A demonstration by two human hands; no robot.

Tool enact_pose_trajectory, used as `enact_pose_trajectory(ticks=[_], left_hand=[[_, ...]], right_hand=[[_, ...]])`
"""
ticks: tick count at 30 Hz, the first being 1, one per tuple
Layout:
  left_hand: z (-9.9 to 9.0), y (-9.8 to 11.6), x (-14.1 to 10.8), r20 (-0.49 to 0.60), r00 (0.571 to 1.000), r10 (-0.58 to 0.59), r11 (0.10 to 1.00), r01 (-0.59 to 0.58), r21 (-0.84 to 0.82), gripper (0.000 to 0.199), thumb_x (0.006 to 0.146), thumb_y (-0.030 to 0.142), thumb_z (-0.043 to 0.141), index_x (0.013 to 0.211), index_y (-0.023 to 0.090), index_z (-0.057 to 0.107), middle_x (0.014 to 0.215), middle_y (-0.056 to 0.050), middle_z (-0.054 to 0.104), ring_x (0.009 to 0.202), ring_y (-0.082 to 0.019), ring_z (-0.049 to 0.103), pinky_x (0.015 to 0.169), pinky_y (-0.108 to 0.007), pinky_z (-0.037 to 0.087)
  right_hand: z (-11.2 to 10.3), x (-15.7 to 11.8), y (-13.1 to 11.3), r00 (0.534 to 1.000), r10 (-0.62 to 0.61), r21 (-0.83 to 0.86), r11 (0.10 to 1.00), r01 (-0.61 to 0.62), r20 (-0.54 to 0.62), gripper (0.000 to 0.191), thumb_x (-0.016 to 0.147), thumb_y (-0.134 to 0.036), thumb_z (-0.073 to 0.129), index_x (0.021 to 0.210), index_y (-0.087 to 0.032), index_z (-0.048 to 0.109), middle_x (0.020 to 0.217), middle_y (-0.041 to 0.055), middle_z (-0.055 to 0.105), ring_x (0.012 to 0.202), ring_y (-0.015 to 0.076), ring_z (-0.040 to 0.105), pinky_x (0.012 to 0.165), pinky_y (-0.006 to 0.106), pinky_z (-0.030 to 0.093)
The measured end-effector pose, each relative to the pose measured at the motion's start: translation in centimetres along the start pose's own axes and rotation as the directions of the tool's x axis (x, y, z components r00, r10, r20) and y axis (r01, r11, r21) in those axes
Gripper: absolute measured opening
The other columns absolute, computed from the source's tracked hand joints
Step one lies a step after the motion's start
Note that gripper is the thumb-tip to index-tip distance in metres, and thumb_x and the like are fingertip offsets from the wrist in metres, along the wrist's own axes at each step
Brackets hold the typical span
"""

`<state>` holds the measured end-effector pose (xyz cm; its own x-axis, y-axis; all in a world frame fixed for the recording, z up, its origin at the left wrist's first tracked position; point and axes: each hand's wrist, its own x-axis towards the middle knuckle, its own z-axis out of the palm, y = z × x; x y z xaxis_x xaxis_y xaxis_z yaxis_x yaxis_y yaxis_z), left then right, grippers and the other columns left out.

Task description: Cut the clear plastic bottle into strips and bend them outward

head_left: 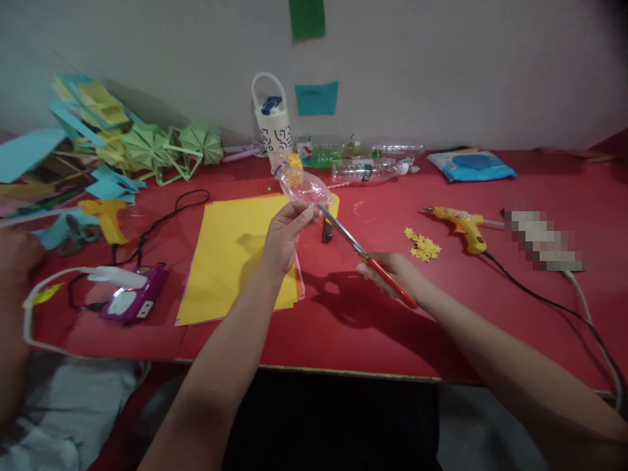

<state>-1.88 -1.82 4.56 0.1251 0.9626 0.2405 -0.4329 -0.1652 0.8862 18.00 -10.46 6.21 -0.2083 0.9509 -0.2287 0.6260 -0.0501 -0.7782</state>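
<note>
My left hand (pixel 286 237) is closed on the cut rim of a clear plastic bottle top (pixel 307 188), whose neck with a purple ring points up and to the left. In my right hand (pixel 392 269) is a pair of scissors (pixel 360 250) with red handles, my fingers wrapped round them. The scissor tips reach the bottle top's edge beside my left fingertips. Under my left hand lies a stack of yellow paper sheets (pixel 226 261). A small black object (pixel 328 232) sits on the table just below the bottle top.
Yellow star cut-outs (pixel 424 246) and a yellow glue gun (pixel 458 226) lie right on the red table (pixel 343 340). Plastic bottles (pixel 363 171), a white tumbler (pixel 275 131) and a blue wipes pack (pixel 471 165) stand behind. Left are a purple power strip (pixel 135 297), another glue gun (pixel 105 216) and someone's arm (pixel 14 281).
</note>
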Motion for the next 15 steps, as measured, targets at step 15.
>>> enact_pose_trajectory(ticks=[15], left_hand=[[0.11, -0.61, -0.19, 0.022, 0.997, -0.078, 0.996, 0.077, 0.042, 0.017, 0.066, 0.031, 0.078, 0.075, 0.022, 0.067, 0.074, 0.003, 0.069, 0.072, -0.011, 0.064, 0.08, -0.029, 0.052]], right_hand=[[0.3, 0.02, -0.05, 0.999, 0.028, 0.06, 0.998, -0.026, -0.024, 0.06, 0.07, -0.081, 0.047, 0.057, -0.024, 0.038, 0.047, -0.0056, 0.034, 0.044, 0.01, 0.035, 0.045, 0.026, 0.027]])
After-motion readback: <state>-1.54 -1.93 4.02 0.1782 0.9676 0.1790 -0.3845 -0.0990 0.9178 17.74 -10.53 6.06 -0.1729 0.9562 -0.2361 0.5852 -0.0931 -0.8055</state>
